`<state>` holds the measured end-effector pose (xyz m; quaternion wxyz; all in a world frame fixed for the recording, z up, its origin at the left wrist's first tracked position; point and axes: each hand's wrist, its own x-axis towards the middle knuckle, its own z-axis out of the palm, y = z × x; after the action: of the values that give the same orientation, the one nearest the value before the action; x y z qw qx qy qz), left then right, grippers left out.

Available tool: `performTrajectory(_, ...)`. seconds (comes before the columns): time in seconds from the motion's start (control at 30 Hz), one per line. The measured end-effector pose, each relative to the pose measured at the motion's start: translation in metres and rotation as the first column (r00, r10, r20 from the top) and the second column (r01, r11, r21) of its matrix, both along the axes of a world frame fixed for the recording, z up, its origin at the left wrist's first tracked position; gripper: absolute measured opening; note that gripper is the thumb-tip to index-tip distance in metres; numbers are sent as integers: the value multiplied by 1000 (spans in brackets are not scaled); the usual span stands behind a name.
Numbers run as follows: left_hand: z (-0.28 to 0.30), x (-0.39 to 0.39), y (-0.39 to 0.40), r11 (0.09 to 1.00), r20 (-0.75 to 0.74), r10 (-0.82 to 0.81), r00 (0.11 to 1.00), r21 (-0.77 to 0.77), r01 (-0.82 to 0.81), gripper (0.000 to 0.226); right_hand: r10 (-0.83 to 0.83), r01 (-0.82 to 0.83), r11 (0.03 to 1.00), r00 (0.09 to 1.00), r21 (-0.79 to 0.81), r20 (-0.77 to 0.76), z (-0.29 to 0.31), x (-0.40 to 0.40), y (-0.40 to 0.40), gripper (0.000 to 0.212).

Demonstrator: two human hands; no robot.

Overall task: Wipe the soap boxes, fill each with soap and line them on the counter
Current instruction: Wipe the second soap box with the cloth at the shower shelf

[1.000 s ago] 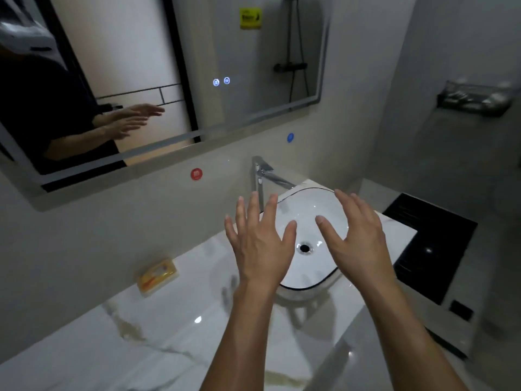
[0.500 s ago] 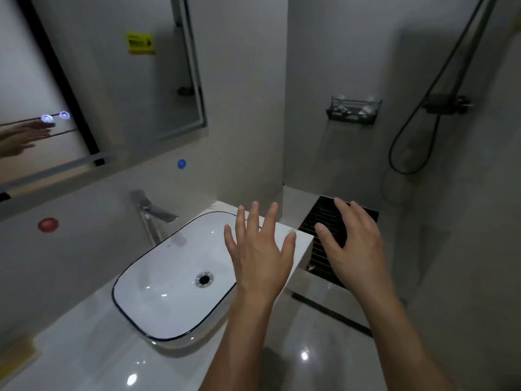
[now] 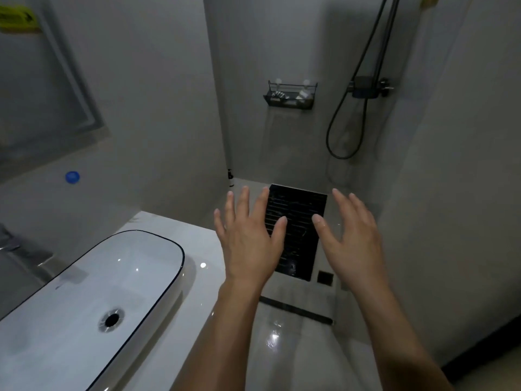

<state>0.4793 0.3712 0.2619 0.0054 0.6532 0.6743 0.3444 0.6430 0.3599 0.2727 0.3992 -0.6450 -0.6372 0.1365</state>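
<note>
1. Tap cut off at the left edge; only part of it shows. Mirror also cropped, with a yellow sticker blurred past reading.
2. Wire rack on the far shower wall holds small items; too dim and small to tell whether any is a soap box. Small dark bottle on the shower floor by the wall corner, label unreadable.
3. My left hand: fingers straight and spread, palm down, holding nothing, in the air past the surface edge.
4. My right hand: fingers loosely spread, empty, touching nothing, beside the left with a gap between.
5. Both hands sit in front of the black floor grate.
6. Basin on the surface at lower left, white with a dark rim, drain open.
7. Blue dot on the wall above the basin.
</note>
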Motion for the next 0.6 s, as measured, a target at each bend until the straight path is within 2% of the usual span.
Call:
performTrajectory(0.37, -16, -2, 169, 995, 27, -83, 996, -57, 85, 62, -117, 117, 993, 993, -11, 6, -9, 8, 143, 65)
performTrajectory(0.6, -6, -13, 292, 987, 45, -159, 986, -23, 160, 61, -192, 192, 981, 981, -6, -32, 0, -9, 249, 65)
